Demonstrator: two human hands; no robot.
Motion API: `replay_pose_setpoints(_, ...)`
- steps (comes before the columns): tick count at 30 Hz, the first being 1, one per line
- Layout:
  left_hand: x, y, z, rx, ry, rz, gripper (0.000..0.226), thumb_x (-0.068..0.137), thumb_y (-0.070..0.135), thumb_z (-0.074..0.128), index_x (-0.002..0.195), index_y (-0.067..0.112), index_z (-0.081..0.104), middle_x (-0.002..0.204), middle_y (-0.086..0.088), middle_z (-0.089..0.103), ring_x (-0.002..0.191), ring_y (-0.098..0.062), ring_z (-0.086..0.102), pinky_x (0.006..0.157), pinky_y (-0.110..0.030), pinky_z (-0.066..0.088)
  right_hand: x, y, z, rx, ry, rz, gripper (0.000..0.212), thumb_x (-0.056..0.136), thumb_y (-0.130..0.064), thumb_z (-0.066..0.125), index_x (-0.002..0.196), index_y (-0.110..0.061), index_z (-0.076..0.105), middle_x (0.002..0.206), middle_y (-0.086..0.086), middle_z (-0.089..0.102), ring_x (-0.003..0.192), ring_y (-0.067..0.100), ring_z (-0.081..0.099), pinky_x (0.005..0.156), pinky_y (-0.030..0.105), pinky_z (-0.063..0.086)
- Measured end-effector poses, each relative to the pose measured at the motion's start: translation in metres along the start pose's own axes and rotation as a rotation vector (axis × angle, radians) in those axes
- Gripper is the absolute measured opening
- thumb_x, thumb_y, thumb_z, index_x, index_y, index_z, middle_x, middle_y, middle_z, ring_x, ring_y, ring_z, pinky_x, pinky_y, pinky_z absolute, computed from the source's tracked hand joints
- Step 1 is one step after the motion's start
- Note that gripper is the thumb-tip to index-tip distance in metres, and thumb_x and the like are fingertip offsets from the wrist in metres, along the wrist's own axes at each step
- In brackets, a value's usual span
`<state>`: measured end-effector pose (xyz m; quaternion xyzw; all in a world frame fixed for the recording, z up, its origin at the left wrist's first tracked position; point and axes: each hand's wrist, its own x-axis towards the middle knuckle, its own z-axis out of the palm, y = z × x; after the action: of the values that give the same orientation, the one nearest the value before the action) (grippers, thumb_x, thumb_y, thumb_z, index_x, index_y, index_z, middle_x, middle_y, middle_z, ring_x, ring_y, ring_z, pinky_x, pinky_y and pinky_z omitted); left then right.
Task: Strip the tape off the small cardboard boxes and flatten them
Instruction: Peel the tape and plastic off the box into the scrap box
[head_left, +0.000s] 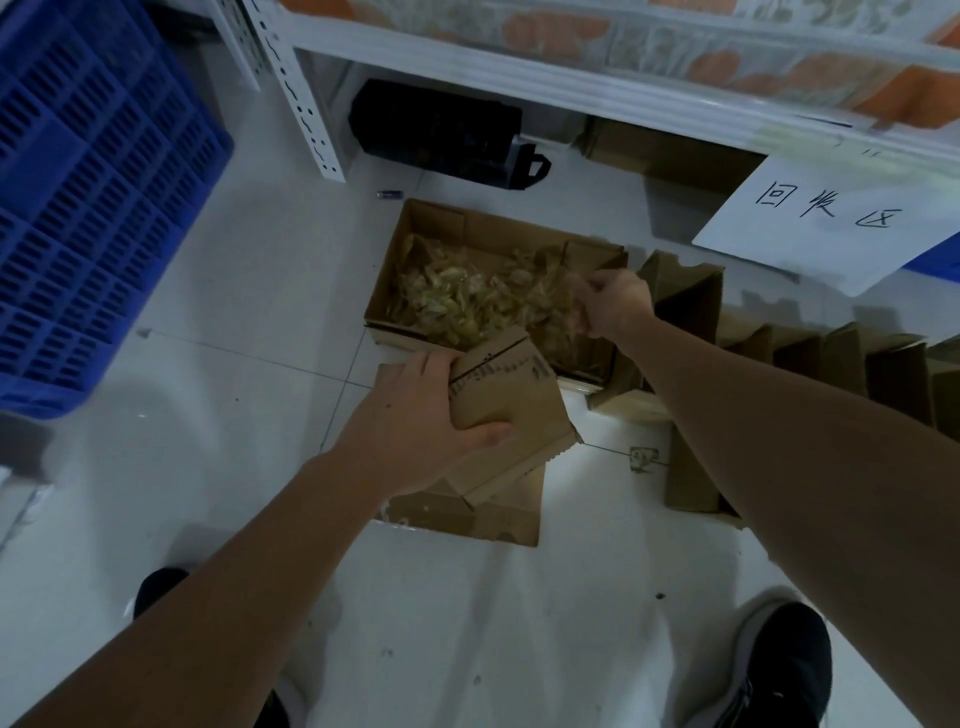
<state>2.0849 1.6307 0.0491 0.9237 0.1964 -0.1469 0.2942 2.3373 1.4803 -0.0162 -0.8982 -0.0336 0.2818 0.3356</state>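
Your fingers (441, 371) and thumb on the left hand (415, 421) are curled round a small cardboard box (511, 402), gripping it by its left end and holding it tilted just above the floor, near the front edge of the open carton. The box bears dark printed marks across its top face. Beneath it lies flattened cardboard (467, 512) on the white floor (249, 312).

Your right hand (613, 306) has its fingers bent over the right part of the open carton (395, 270); motion blur hides whether they pinch anything, so I cannot tell.

That one carton holds a heap of crumpled, yellowish stripped tape (457, 301). To its right stands a row of more cardboard boxes (810, 358), partly hidden by your forearm, too overlapped to count.

Further out: one blue slotted crate (88, 208) at the left, one black bag (441, 135) under the white shelf rack (306, 98), one handwritten paper sign (831, 213), and your two dark shoes (784, 660) below.
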Motion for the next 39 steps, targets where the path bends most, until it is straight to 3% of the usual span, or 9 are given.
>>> replay_pose_setpoints(3,-0.001,0.000,-0.001,-0.010,0.003,0.008,0.097,0.075,0.086,0.059,0.151,0.031,0.034,0.136,0.008,0.046,0.122,-0.016,0.049,0.101,-0.042,0.049,-0.005,0.001,-0.003,-0.061,-0.038,-0.024,0.019,0.099,-0.015,0.062,0.115,-0.010,0.070,0.096,0.001,0.066,0.087,0.019,0.066,0.087,0.037,0.060)
replay_pose_setpoints(5,-0.002,0.001,-0.001,-0.014,0.007,0.015,0.096,0.075,0.086,0.059,0.151,0.032,0.034,0.135,0.008,0.046,0.122,-0.016,0.049,0.101,-0.042,0.049,-0.009,0.004,-0.007,-0.075,-0.062,-0.012,0.015,0.101,-0.013,0.060,0.109,-0.019,0.071,0.102,-0.004,0.064,0.092,0.014,0.065,0.090,0.032,0.058)
replay_pose_setpoints(8,-0.003,0.001,-0.001,-0.014,0.008,0.021,0.096,0.075,0.086,0.060,0.150,0.031,0.035,0.134,0.008,0.046,0.121,-0.016,0.049,0.101,-0.042,0.049,-0.010,0.009,-0.011,-0.018,-0.045,-0.014,0.011,0.098,-0.014,0.065,0.098,-0.024,0.069,0.101,-0.004,0.064,0.087,0.009,0.062,0.086,0.028,0.057)
replay_pose_setpoints(14,-0.009,0.007,-0.004,-0.001,-0.001,0.015,0.095,0.073,0.087,0.059,0.146,0.030,0.038,0.131,0.006,0.047,0.120,-0.019,0.050,0.100,-0.043,0.049,-0.033,-0.001,-0.017,0.078,-0.068,-0.063,0.013,0.099,-0.021,0.064,0.111,-0.021,0.068,0.107,0.004,0.070,0.091,0.018,0.068,0.079,0.028,0.060)
replay_pose_setpoints(21,-0.046,0.041,-0.045,0.086,-0.009,0.025,0.099,0.073,0.088,0.061,0.146,0.024,0.040,0.134,0.001,0.049,0.122,-0.023,0.051,0.100,-0.043,0.049,-0.128,-0.062,-0.053,-0.163,-0.204,-0.356,0.029,0.102,-0.033,0.057,0.126,-0.022,0.068,0.108,-0.007,0.070,0.088,0.004,0.066,0.088,0.029,0.055)
replay_pose_setpoints(27,-0.106,0.084,-0.096,0.183,0.059,0.087,0.100,0.075,0.083,0.063,0.150,0.022,0.038,0.138,-0.001,0.047,0.125,-0.024,0.049,0.100,-0.042,0.047,-0.257,-0.116,-0.111,-0.289,-0.254,-0.577,0.041,0.100,-0.046,0.058,0.135,-0.024,0.065,0.133,-0.005,0.065,0.119,0.008,0.056,0.095,0.020,0.038)
replay_pose_setpoints(31,-0.153,0.112,-0.126,0.182,0.114,0.166,0.102,0.064,0.087,0.063,0.141,0.022,0.049,0.127,-0.001,0.053,0.116,-0.025,0.054,0.091,-0.040,0.049,-0.340,-0.126,-0.143,-0.519,-0.339,-0.746,0.068,0.091,-0.053,0.068,0.149,-0.022,0.050,0.152,0.001,0.047,0.141,0.016,0.039,0.105,0.015,0.024)
replay_pose_setpoints(34,-0.188,0.131,-0.142,0.192,0.150,0.238,0.104,0.061,0.088,0.064,0.141,0.022,0.051,0.125,-0.002,0.055,0.115,-0.024,0.053,0.093,-0.040,0.048,-0.383,-0.117,-0.153,-0.814,-0.272,-0.822,0.097,0.084,-0.059,0.073,0.160,-0.024,0.025,0.167,0.003,0.020,0.152,0.022,0.018,0.119,0.028,0.014)
replay_pose_setpoints(39,-0.246,0.156,-0.151,0.300,0.156,0.290,0.119,0.054,0.096,0.048,0.148,0.024,0.044,0.128,0.001,0.050,0.119,-0.022,0.047,0.099,-0.041,0.048,-0.435,-0.091,-0.159,-0.920,-0.109,-0.922,0.091,0.094,-0.046,0.066,0.163,-0.020,0.013,0.168,0.008,0.017,0.152,0.029,0.020,0.124,0.042,0.021)
